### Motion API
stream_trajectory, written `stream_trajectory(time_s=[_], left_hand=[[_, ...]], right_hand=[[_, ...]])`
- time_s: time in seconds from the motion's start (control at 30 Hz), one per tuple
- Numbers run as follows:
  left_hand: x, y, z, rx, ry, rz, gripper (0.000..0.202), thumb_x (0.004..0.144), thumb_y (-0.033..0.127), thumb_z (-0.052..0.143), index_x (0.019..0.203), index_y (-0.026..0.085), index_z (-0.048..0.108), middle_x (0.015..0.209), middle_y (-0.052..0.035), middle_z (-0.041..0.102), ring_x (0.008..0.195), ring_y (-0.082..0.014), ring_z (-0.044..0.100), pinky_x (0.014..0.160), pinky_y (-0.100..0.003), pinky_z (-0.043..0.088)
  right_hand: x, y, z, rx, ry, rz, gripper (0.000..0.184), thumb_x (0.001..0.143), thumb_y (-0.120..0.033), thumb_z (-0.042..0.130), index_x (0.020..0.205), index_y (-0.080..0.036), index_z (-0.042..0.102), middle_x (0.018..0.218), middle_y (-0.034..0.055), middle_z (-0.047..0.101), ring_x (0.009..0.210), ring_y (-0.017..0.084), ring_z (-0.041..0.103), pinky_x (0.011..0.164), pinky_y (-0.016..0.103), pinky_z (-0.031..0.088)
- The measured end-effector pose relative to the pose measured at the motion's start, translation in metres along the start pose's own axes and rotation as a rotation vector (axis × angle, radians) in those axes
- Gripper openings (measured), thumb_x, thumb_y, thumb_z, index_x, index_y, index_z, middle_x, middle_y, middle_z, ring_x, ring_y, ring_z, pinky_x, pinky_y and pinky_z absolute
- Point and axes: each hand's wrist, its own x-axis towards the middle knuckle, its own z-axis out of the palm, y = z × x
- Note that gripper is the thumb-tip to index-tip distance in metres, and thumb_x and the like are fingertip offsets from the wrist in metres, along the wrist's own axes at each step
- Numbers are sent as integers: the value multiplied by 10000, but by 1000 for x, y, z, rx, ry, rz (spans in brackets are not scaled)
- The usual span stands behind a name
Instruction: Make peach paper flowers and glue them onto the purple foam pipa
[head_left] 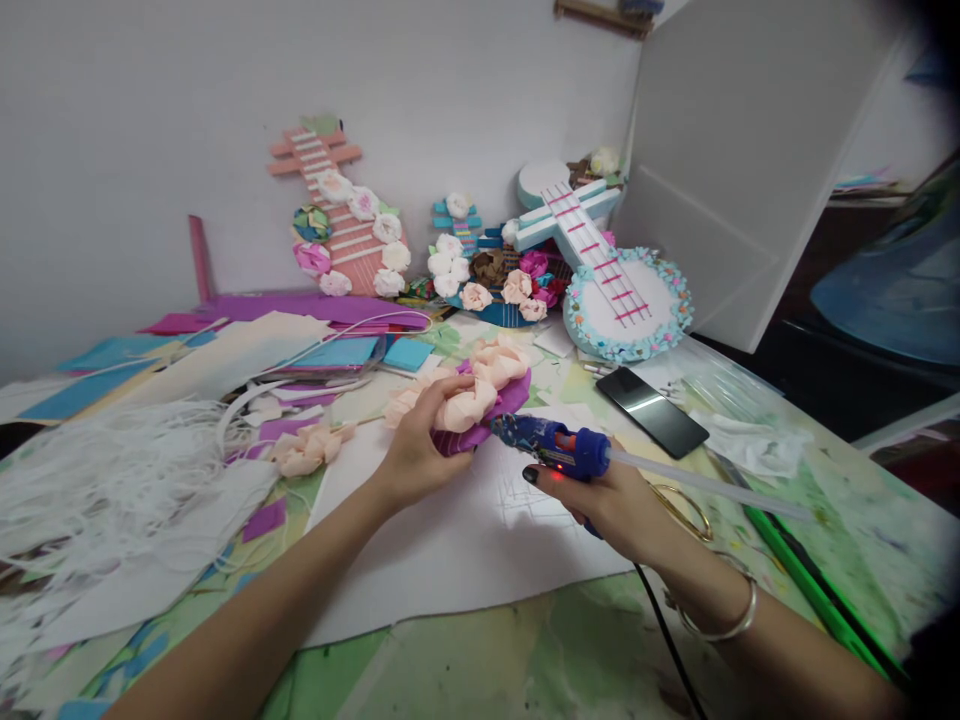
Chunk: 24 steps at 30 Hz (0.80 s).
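My left hand [420, 445] is closed round a purple craft piece [511, 392] decorated with peach paper flowers [469, 405], held above a white sheet [420, 560]. In my right hand [611, 500] is a blue hot glue gun [559, 445] with a red light glowing on it. A long clear glue stick [705, 485] pokes out of its back. The gun's nozzle points left and meets the lower edge of the purple piece; whether it touches cannot be made out. A loose peach paper flower [307, 450] lies left of my left hand.
A black phone [652, 410], gold-handled scissors [686, 510] and a green cutter [817, 590] lie at the right. White stringy strips [127, 490] pile up at the left. Flower-covered model instruments, including a pink one [352, 225] and a light-blue one [611, 275], lean against the wall.
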Motion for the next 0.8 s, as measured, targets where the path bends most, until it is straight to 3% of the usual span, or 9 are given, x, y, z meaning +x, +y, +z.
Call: stream_trajectory(time_s=[0.43,0.67,0.8], left_hand=[[0,1,-1,10,-19,6,523,686,121,641,1181,196,492,1201,-95,566,1156,-254,526,988,-376,404],[0,0,0,15,-10,5,535,678,117,641,1185,196,490,1211,-97,566,1164,-260,523,988,-380,405],[0,0,0,5,-11,2,526,686,125,643,1184,196,490,1204,-96,568,1157,-253,524,994,-378,400]], right_hand=[[0,-4,-7,85,-48,23,292,794,-396,603,634,-177,495,423,-63,424,374,55,363,373,190,290],[1,-14,-10,52,-13,93,247,769,-384,615,682,-173,522,445,-59,453,349,59,380,319,176,289],[4,-11,-10,-23,51,-1,222,765,-388,627,754,-170,586,448,-63,443,381,67,391,361,184,300]])
